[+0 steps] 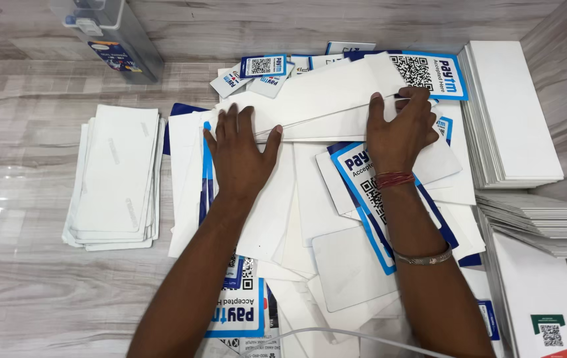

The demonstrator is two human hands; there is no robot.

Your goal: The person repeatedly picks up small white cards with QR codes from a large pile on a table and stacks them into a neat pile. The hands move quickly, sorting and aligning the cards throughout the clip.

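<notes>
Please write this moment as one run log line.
left hand: flat on white board | right hand: grips board edge | beside: white stack

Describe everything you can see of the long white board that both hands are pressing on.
The long white board is a flat, blank, stiff-looking panel, seemingly laminated card or plastic. It lies slightly tilted, its right end higher, on top of the heap of white and blue-bordered cards. The left hand rests flat on its lower left edge; the right hand grips its right end, fingers curled over it. More white sheets lie directly beneath it.
</notes>
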